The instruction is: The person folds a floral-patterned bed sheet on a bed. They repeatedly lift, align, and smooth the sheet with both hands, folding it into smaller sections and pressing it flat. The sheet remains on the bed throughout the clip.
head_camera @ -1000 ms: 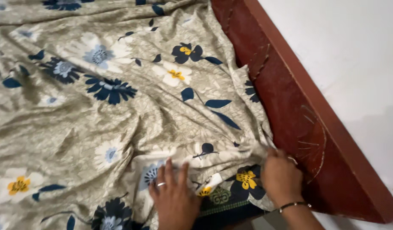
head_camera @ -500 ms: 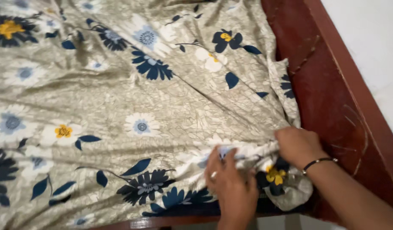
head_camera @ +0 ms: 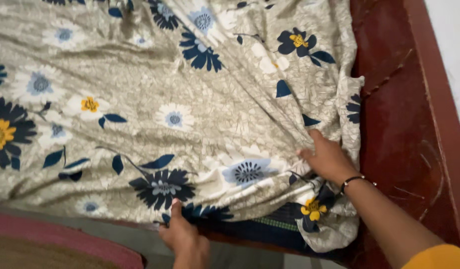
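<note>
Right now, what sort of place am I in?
Most likely a bedroom, at a bed's corner: a beige cotton bedsheet with navy and white flowers spread over a mattress, a dark red wooden bed frame beside it, and a pale wall behind.

One head-worn camera looks steeply down from close above a bed's corner. The floral bedsheet (head_camera: 180,99) spreads beyond the fingertips of the left hand (head_camera: 185,239) and right hand (head_camera: 329,159); the red-brown bed frame (head_camera: 404,124) runs just past the right fingers.
</note>
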